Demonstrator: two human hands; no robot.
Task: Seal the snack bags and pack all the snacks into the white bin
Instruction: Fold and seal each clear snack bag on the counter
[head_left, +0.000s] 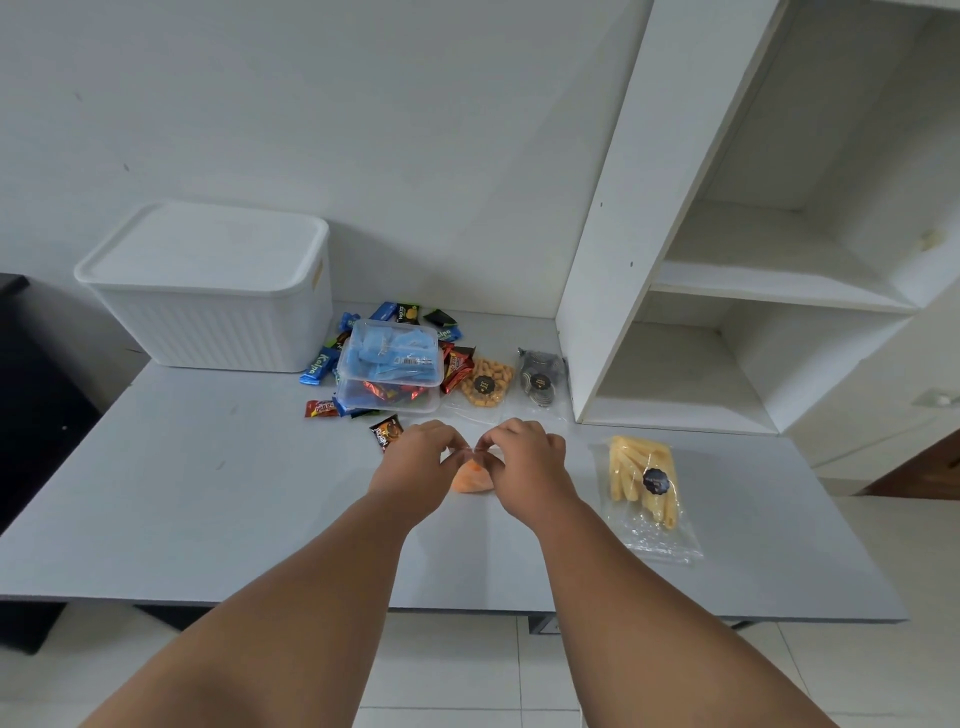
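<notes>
1. At the centre we see a small clear plastic bag of orange snacks (471, 479). It lies flat on a pale grey tabletop (208, 493), roughly midway between the back wall and the front edge.
2. The person's left hand (418, 457) has its fingers curled and pinches the bag's top edge from the left. The right hand (524, 457) pinches the same edge from the right, and the fingertips almost meet. We judge they grip there because the closing strip runs along that edge, so this is the sealing step.
3. To the right, well apart, a clear bag of pale yellow stick snacks (644, 483) lies flat. We cannot tell whether it is sealed.
4. Behind the hands, a bag of golden nuggets (485, 384) and a bag of dark round discs (541, 382) sit side by side. To their left are two stacked clear tubs (389, 364) among loose wrapped bars (317, 366).
5. At the back left stands the white ribbed plastic bin (218, 322) with its lid (208, 249) on. The lid must come off before packing.
6. Bare tabletop left of the hands gives an open path to the bin. A white shelf unit (613, 260) walls off the right rear.
</notes>
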